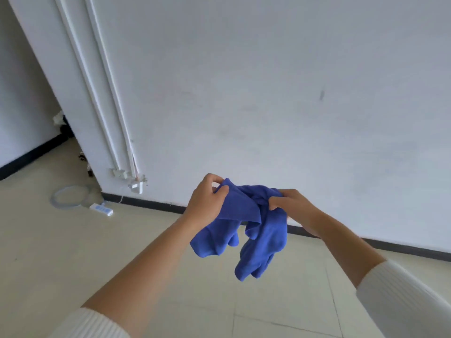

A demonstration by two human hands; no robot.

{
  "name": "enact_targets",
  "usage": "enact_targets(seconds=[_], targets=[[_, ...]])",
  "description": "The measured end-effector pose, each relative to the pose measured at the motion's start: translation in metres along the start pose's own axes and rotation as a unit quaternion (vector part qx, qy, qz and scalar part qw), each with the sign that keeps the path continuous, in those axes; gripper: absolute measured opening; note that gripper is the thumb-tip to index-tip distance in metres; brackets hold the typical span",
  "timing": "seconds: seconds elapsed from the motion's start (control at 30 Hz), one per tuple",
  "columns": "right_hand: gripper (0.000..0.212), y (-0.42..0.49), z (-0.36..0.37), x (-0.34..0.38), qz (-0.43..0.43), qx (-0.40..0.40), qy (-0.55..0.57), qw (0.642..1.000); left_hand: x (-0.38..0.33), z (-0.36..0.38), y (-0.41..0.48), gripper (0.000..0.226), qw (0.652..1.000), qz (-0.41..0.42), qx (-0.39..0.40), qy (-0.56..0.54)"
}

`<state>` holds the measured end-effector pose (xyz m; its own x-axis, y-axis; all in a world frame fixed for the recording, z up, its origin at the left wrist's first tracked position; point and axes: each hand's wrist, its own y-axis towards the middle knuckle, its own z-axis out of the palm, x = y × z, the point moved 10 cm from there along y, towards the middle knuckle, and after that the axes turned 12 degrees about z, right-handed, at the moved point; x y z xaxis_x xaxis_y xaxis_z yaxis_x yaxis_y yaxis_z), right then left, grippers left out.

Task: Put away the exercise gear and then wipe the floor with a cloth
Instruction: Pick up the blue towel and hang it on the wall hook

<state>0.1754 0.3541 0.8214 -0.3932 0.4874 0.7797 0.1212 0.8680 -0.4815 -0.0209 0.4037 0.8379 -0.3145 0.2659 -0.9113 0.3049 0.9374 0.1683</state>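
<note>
A blue cloth (pixel 258 230) hangs bunched in the air in front of me, above the pale tiled floor (pixel 73 252). My left hand (pixel 207 201) pinches its upper left edge between thumb and fingers. My right hand (pixel 290 203) grips the upper right part, fingers curled round the fabric. Two folds of the cloth dangle down between my forearms. No exercise gear is in view.
A white wall (pixel 268 93) with a dark skirting strip stands close ahead. At the left corner run white conduits (pixel 102 93), with a white power strip (pixel 101 209) and a clear ring-shaped object (pixel 69 198) on the floor beside them.
</note>
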Motion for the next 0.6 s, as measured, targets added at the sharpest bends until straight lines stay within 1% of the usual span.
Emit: enact_targets(seconds=[0.07, 0.17, 0.23, 0.27, 0.3, 0.4, 0.43, 0.5, 0.53, 0.6], targets=[[0.03, -0.019, -0.054, -0.011, -0.007, -0.047, 0.043, 0.998, -0.046, 0.043, 0.019, 0.017, 0.997, 0.054, 0.04, -0.022], [0.038, -0.05, -0.133, -0.037, -0.017, -0.088, 0.111, 0.99, -0.114, 0.118, 0.035, 0.031, 0.982, 0.131, 0.125, -0.048], [0.04, -0.075, -0.188, -0.054, -0.033, -0.111, 0.16, 0.98, -0.152, 0.177, 0.035, 0.028, 0.965, 0.146, 0.202, -0.077], [0.04, -0.089, -0.217, -0.063, -0.04, -0.127, 0.178, 0.975, -0.17, 0.206, 0.033, 0.024, 0.956, 0.153, 0.234, -0.084], [0.041, -0.103, -0.245, -0.073, -0.044, -0.145, 0.189, 0.97, -0.187, 0.235, 0.03, 0.024, 0.949, 0.163, 0.257, -0.077], [0.037, -0.144, -0.323, -0.112, -0.045, -0.192, 0.207, 0.958, -0.236, 0.321, 0.021, 0.047, 0.937, 0.218, 0.272, -0.001], [0.035, -0.157, -0.348, -0.126, -0.042, -0.205, 0.212, 0.955, -0.255, 0.349, 0.016, 0.049, 0.932, 0.245, 0.267, 0.015], [0.034, -0.184, -0.397, -0.16, -0.031, -0.231, 0.219, 0.947, -0.292, 0.403, 0.006, 0.039, 0.924, 0.294, 0.244, 0.024], [0.036, -0.197, -0.42, -0.179, -0.023, -0.245, 0.22, 0.944, -0.309, 0.427, 0.003, 0.031, 0.922, 0.308, 0.233, 0.02], [0.04, -0.225, -0.464, -0.218, -0.004, -0.277, 0.22, 0.935, -0.338, 0.478, -0.003, 0.016, 0.918, 0.319, 0.237, 0.004]])
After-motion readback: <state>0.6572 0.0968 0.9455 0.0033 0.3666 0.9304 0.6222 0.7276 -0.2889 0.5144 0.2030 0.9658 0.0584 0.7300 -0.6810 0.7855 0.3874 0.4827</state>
